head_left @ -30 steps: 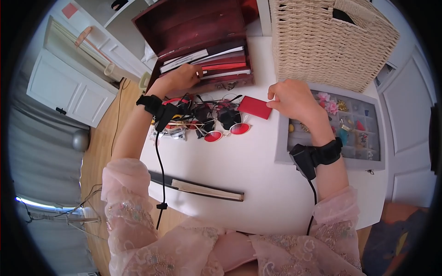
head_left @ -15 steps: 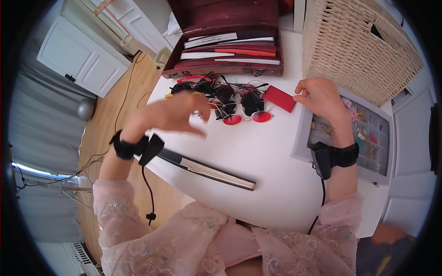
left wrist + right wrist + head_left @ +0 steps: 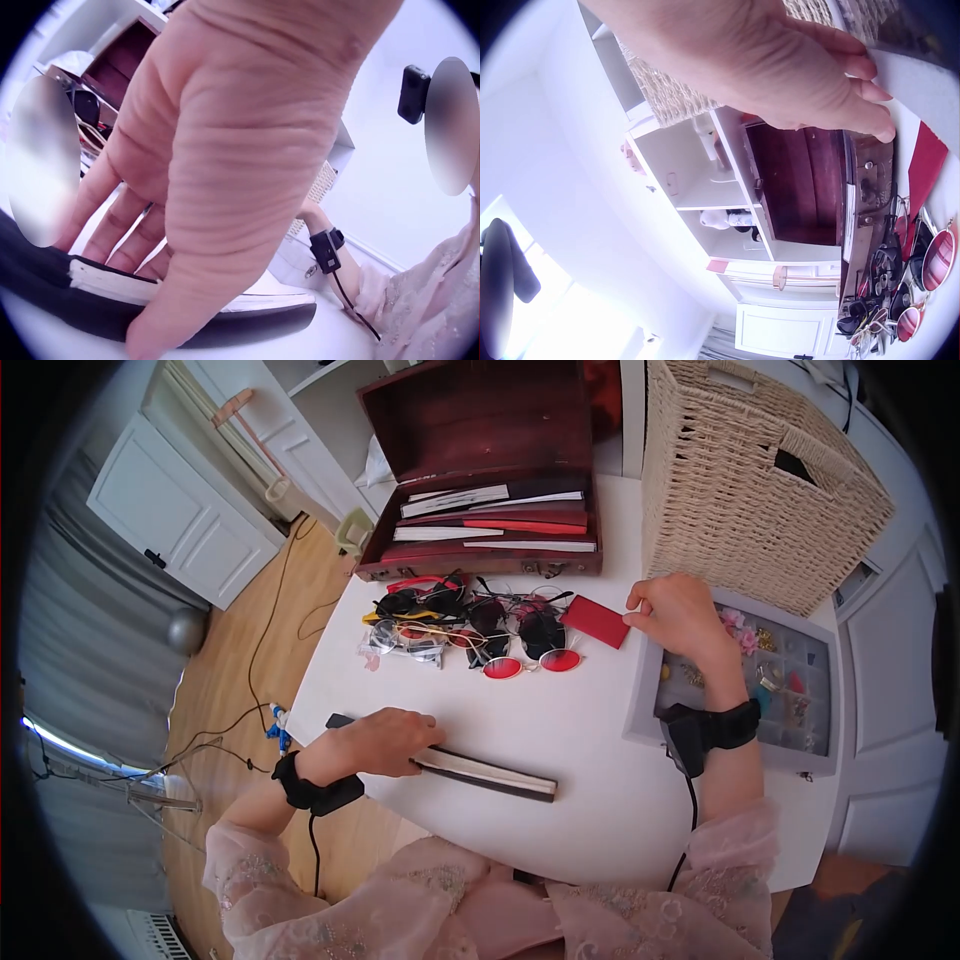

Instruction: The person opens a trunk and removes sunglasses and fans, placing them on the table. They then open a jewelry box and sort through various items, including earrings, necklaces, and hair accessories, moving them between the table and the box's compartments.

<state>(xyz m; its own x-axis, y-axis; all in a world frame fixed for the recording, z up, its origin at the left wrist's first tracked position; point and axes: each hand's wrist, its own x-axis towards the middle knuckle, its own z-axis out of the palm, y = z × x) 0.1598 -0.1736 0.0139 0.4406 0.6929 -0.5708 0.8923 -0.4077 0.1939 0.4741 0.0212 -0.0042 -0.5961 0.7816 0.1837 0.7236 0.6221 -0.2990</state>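
My left hand (image 3: 378, 740) grips a folded hand fan (image 3: 490, 775) lying near the table's front edge. Black sticks and a cream leaf show on the fan; in the left wrist view my thumb (image 3: 161, 326) passes over its near side, with the other fingertips hidden behind it. Beside the corner of a flat red rectangular piece (image 3: 595, 622) my right hand (image 3: 685, 622) hovers, loosely curled. A strip of table shows between that hand and the red piece in the right wrist view. Several sunglasses (image 3: 540, 630) lie heaped to the red piece's left.
Behind the glasses stands an open dark red case (image 3: 570, 560) with several slim black, white and red items inside. A woven basket (image 3: 760, 510) is at the back right. Under my right forearm lies a grey compartment box (image 3: 645, 705) holding trinkets.
My left hand has left the open case, passed over the glasses and come down onto the folded fan. My right hand stays beside the red piece. The head view has shifted.
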